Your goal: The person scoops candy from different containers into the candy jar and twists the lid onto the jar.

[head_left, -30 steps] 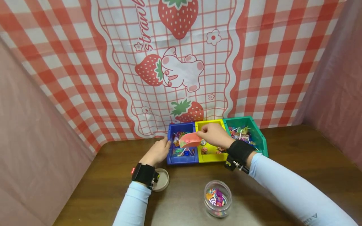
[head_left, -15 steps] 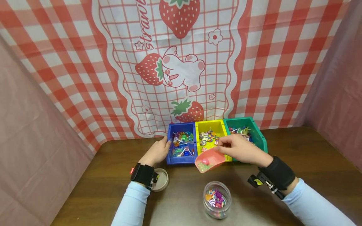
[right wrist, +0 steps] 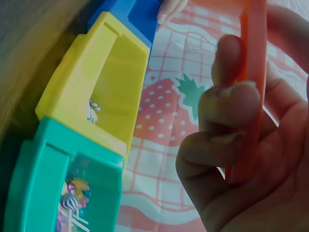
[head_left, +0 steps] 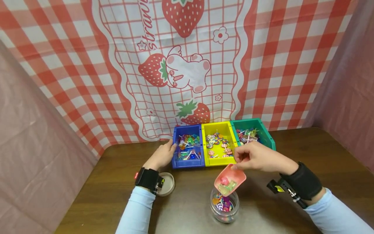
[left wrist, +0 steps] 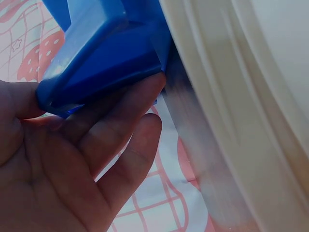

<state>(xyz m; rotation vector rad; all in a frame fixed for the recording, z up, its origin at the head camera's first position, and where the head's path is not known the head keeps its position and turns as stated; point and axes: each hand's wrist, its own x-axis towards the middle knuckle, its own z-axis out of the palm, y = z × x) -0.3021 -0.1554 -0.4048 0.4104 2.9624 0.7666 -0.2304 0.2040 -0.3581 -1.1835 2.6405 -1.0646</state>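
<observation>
My right hand point(head_left: 263, 156) grips the handle of a pink scoop point(head_left: 237, 174), which holds a pink candy and a pale green one. The scoop tilts down over the mouth of a clear round jar point(head_left: 223, 217) partly filled with colourful candies. In the right wrist view, the fingers point(right wrist: 227, 104) curl round the scoop's handle point(right wrist: 253, 72). My left hand point(head_left: 161, 156) holds the left side of the blue bin point(head_left: 188, 163). Seen from the left wrist, the thumb is on one side of the bin's edge point(left wrist: 96, 29) and the fingers point(left wrist: 123, 113) reach beneath it.
A yellow bin point(head_left: 219, 161) and a green bin point(head_left: 267, 138) stand beside the blue one, all with small lollipops or candies inside. A pale round lid point(head_left: 168, 186) lies on the wooden table point(head_left: 117, 182) near the left wrist. A checked strawberry cloth point(head_left: 263, 81) hangs behind.
My right hand has carried the scoop from above the blue bin, rightward and toward me, to over the jar's mouth. My left hand has stayed at the blue bin.
</observation>
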